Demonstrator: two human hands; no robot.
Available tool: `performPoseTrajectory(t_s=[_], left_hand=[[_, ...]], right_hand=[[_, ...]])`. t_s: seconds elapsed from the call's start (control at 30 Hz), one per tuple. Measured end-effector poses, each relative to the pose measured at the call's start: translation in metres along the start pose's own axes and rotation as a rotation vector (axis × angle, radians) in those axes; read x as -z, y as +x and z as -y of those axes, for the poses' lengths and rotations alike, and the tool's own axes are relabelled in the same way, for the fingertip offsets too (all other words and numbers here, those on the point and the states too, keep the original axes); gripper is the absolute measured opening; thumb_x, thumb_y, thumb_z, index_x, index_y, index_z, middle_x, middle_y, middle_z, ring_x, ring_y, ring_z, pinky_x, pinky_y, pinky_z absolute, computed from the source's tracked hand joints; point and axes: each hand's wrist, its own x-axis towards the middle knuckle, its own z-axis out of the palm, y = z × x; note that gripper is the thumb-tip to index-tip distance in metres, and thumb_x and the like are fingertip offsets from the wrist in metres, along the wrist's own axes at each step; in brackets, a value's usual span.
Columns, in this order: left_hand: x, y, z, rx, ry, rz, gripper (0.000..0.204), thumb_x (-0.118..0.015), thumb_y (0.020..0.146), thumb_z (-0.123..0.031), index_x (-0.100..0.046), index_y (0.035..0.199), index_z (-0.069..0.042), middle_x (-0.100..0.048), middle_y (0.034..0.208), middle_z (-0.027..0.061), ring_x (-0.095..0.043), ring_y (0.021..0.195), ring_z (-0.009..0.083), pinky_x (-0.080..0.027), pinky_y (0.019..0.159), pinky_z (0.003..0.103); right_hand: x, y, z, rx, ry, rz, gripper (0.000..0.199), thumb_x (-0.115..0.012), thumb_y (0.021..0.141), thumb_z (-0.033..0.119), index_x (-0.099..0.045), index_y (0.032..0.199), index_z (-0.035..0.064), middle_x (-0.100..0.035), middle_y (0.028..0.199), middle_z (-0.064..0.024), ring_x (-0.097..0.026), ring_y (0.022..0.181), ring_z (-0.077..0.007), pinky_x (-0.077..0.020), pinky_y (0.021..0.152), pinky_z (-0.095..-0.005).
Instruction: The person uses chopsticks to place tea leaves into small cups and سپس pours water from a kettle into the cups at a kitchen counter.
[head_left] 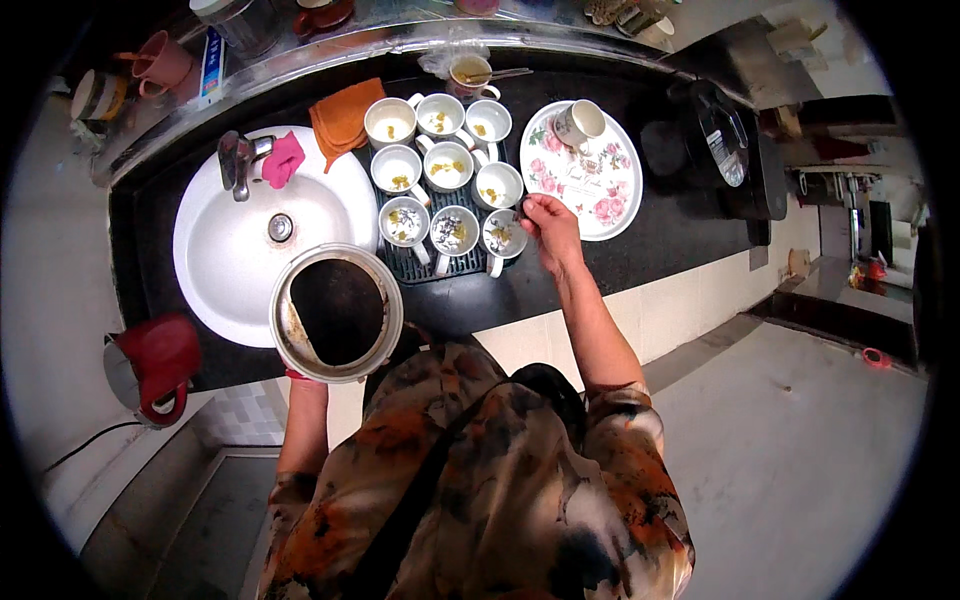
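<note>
Right hand (549,228) pinches the near-right ceramic cup (502,236) on the ridged black tray (400,265); left hand, hidden beneath, supports a round steel pot (336,312) left of that tray.

Nine white mugs (446,166) are counted in a three-by-three block just beside the fingers (527,206) of the right hand (549,232), and a tenth mug (578,123) is seen lying on the one floral plate (612,200) beyond those fingers. One metal pot (336,312), one white sink (228,255), one red kettle (155,365) and two cloths, orange (343,117) and pink (283,160), are also counted.
</note>
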Motion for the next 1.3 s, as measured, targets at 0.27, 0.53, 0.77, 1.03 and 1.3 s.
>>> performPoseTrajectory(t_s=[0.27,0.53,0.77,1.03,1.3], left_hand=[[0.003,-0.001,0.01,-0.033,0.016,0.024,0.066,-0.032,0.082,-0.053,-0.031,0.13,-0.008,-0.03,0.133,0.0111,-0.027,0.121,0.0287,-0.017,0.102,0.039],[0.007,-0.002,0.028,-0.062,0.011,0.03,0.065,-0.032,0.082,-0.053,-0.032,0.129,-0.008,-0.031,0.132,0.0111,-0.029,0.12,0.0286,-0.018,0.101,0.039],[0.011,-0.011,0.042,-0.114,-0.003,0.027,0.065,-0.032,0.082,-0.053,-0.033,0.129,-0.008,-0.032,0.131,0.0112,-0.03,0.119,0.0285,-0.019,0.101,0.039],[0.015,-0.013,0.043,-0.135,0.002,0.037,0.064,-0.032,0.082,-0.053,-0.034,0.128,-0.008,-0.034,0.13,0.0112,-0.031,0.118,0.0284,-0.02,0.1,0.039],[0.016,-0.002,0.028,-0.107,-0.008,0.049,0.064,-0.032,0.082,-0.053,-0.035,0.127,-0.008,-0.035,0.129,0.0113,-0.033,0.117,0.0283,-0.022,0.1,0.039]], right_hand=[[-0.017,0.04,0.012,0.175,-0.188,0.082,0.02,-0.056,0.076,-0.001,-0.057,0.096,-0.0043,-0.058,0.081,-0.0065,-0.055,0.068,-0.0096,-0.0486,0.059,-0.0201],[-0.007,0.062,0.005,0.293,-0.429,0.082,0.015,-0.062,0.073,0.004,-0.061,0.087,-0.001,-0.059,0.067,-0.0024,-0.052,0.055,-0.0074,-0.0435,0.051,-0.0201],[-0.011,0.068,0.002,0.308,-0.408,0.153,0.013,-0.062,0.073,0.006,-0.062,0.085,-0.0006,-0.06,0.068,-0.0032,-0.053,0.056,-0.0074,-0.0432,0.051,-0.0198],[-0.002,0.072,0.001,0.315,-0.525,0.186,0.017,-0.059,0.076,0.002,-0.061,0.092,-0.0028,-0.061,0.079,-0.006,-0.056,0.065,-0.0095,-0.0477,0.06,-0.0207],[-0.002,0.069,-0.002,0.379,-0.631,0.074,0.016,-0.065,0.069,0.007,-0.065,0.084,0.0028,-0.063,0.07,-0.007,-0.057,0.06,-0.0116,-0.0467,0.057,-0.0242]])
